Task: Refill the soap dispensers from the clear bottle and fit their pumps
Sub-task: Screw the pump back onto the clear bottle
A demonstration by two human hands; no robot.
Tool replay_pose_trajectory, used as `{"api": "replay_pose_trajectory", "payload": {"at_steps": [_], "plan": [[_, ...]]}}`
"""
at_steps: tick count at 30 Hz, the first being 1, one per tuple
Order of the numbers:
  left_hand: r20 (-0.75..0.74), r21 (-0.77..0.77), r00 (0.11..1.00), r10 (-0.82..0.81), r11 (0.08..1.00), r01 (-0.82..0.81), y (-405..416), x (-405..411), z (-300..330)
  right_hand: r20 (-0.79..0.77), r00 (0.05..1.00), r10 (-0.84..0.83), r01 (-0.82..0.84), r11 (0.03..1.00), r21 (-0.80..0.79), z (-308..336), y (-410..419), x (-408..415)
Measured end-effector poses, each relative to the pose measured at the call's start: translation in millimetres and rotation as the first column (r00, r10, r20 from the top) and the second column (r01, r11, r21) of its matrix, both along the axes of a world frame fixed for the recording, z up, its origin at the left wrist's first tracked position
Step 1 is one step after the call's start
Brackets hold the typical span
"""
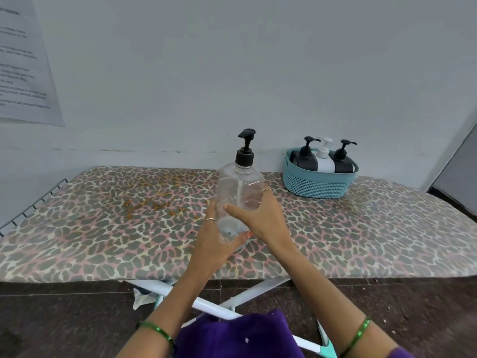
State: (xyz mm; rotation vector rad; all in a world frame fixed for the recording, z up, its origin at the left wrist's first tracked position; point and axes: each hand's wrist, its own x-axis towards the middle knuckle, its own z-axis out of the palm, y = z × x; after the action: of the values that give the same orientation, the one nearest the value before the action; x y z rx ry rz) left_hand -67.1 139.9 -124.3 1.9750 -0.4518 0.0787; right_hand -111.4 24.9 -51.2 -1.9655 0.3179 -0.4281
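A clear plastic bottle [238,187] with a black pump top stands near the middle of the board, slightly tilted. It looks almost empty. My left hand [215,241] wraps its lower left side near the base. My right hand [260,215] grips its right side a little higher, thumb across the front. At the back right a teal basket [318,184] holds three dispensers with pumps fitted: a black one [305,158], a white one [324,161] and another black one [343,161].
The work surface is an ironing board [103,228] with a leopard-print cover and a brownish stain left of the bottle. A wire rack sits at its left end. A pale wall runs behind, with a paper sheet [23,63] at upper left.
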Motion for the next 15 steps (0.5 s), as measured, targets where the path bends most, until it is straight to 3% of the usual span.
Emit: {"api": "replay_pose_trajectory", "payload": {"at_steps": [6,11,13,15], "plan": [[0.009,0.075,0.998,-0.057,0.996,0.056,10.2,0.3,-3.6,0.101,0.988,-0.118,0.104,0.985,0.138,1.5,-25.0,-0.2],[0.07,0.242,0.997,-0.009,0.97,-0.008,26.1,-0.5,-10.2,0.111,0.973,-0.202,0.19,0.976,0.109,24.7,-73.4,-17.6],[0.079,0.356,0.987,-0.138,0.929,0.101,-37.0,-3.1,-14.0,0.118,0.917,-0.38,0.37,0.924,0.099,33.2,-155.0,-55.2],[0.123,0.459,0.983,-0.136,0.886,0.065,-33.6,-3.0,-11.9,0.112,0.883,-0.456,0.443,0.888,0.124,35.0,-185.2,-65.6]]}}
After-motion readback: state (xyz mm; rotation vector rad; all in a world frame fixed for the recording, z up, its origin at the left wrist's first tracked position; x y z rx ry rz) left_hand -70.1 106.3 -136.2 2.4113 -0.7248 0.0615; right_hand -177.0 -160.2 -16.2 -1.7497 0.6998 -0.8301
